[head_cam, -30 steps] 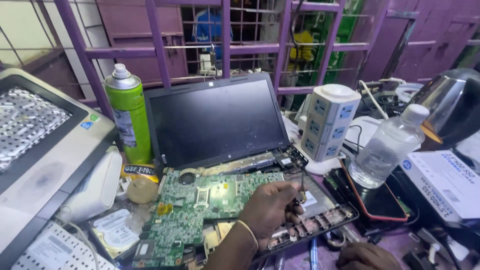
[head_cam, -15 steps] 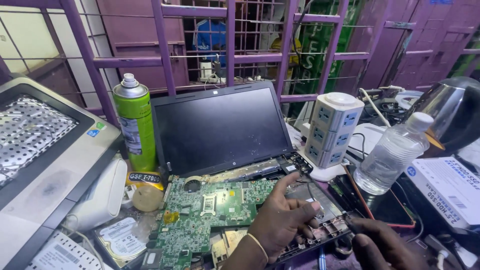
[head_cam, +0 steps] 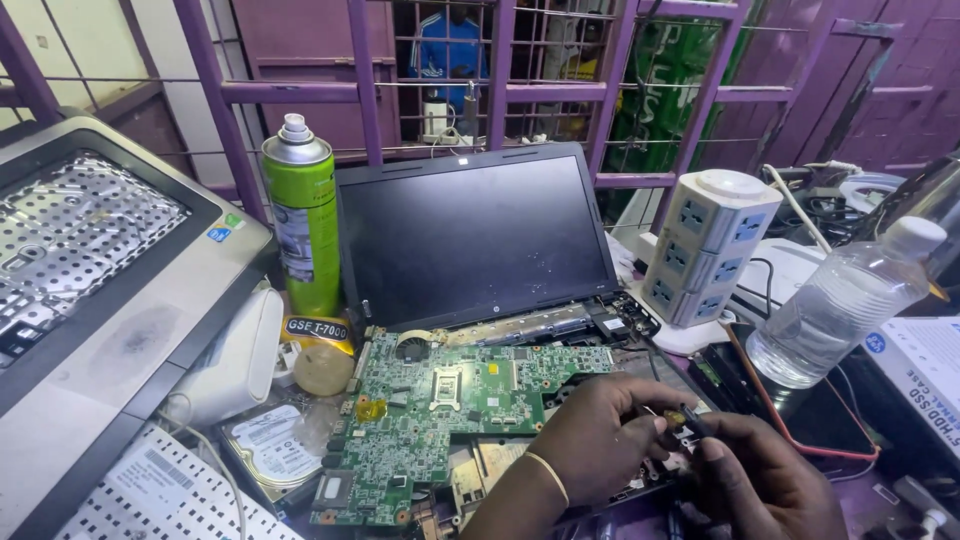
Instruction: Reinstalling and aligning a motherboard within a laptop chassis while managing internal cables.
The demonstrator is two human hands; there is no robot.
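Toward the lower right of the frame, a small tool [head_cam: 690, 420] (its tip barely visible) is pinched between the left hand [head_cam: 600, 435] and right hand [head_cam: 765, 480], closed together just right of the green motherboard [head_cam: 450, 410], whose long axis runs leftward.

Green circuit board [head_cam: 455, 400] speckled with silver and black components, a gold patch near its left edge. Lime-green spray can [head_cam: 301, 225] with silver shoulder, white cap, grey label panel. Black laptop screen [head_cam: 475, 235], matte, unlit. White tower socket block [head_cam: 708, 245] with pale blue outlet faces. Clear plastic bottle [head_cam: 845, 300], white cap. Purple window bars [head_cam: 365, 85]. Silver-grey laptop base [head_cam: 110, 270] with perforated metal tray. Gold bangle [head_cam: 550, 475] on the left hand [head_cam: 600, 435].
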